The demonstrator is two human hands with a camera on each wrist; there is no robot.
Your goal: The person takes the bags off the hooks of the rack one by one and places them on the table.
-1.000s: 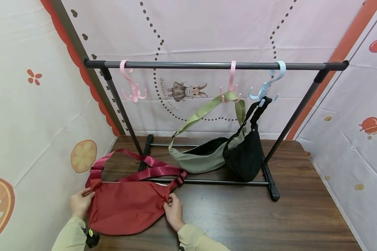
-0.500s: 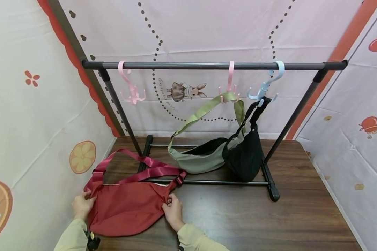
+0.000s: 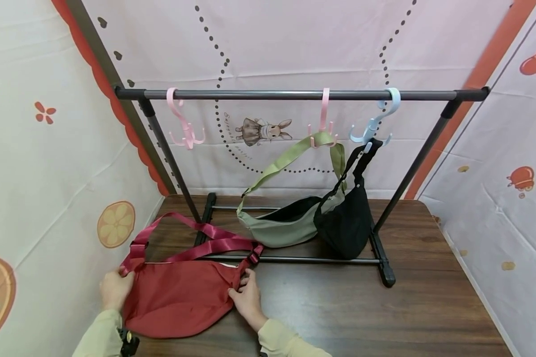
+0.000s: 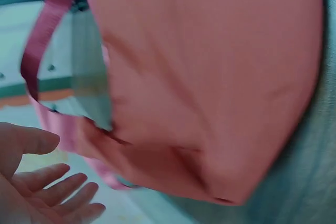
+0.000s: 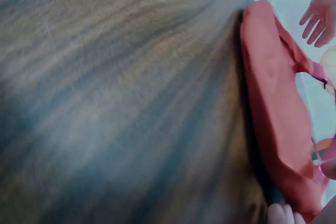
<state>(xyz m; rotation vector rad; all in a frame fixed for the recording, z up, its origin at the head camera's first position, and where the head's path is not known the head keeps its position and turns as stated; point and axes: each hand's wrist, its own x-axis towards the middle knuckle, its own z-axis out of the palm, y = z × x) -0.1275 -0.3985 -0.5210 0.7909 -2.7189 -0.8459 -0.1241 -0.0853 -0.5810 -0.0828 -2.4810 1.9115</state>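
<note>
A red waist bag [image 3: 180, 297] with a magenta strap [image 3: 219, 244] lies on the table at front left. My left hand [image 3: 115, 290] is at the bag's left end. In the left wrist view that hand [image 4: 47, 182] has its fingers spread, the thumb close to the strap. At the bag's right end is my right hand [image 3: 248, 301], thumb and fingers apart. The right wrist view shows its fingertips [image 5: 283, 213] low beside the bag [image 5: 278, 108] and the thumb on the other side.
A black rack [image 3: 259, 95] stands behind. A pink hook [image 3: 186, 131] hangs bare at left. Another pink hook [image 3: 324, 109] carries a green bag [image 3: 279, 230], and a blue hook [image 3: 375, 124] a black bag [image 3: 346, 225]. The strap overlaps the rack's lower bar [image 3: 312, 259].
The right hand's fingers have loosened from their pinch on the bag's end and spread. The left hand has shifted slightly at its end. The bag has settled slightly lower in view.
</note>
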